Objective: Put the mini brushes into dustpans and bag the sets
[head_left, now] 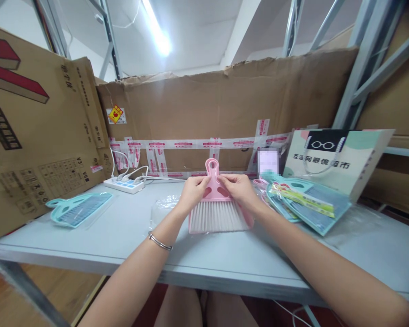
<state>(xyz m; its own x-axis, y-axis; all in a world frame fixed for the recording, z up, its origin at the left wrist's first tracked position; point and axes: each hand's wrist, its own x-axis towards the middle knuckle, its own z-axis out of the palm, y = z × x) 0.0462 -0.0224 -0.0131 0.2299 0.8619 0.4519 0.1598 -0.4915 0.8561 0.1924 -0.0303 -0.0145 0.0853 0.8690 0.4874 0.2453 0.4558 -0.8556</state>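
A small pink brush with white bristles [215, 213] stands upright on the grey table [129, 236], bristles down, pink loop handle up. My left hand [192, 193] grips the left side of the handle with curled fingers. My right hand [238, 188] pinches the right side of the handle. A pink dustpan edge shows behind the bristles at the right. A crumpled clear plastic bag [163, 206] lies just left of the brush.
A teal dustpan set [78, 208] lies at the left. A stack of packed teal sets [306, 202] leans at the right before a paper bag [341, 156]. A white power strip [124, 184] sits at the back. Cardboard walls [225, 104] enclose the table.
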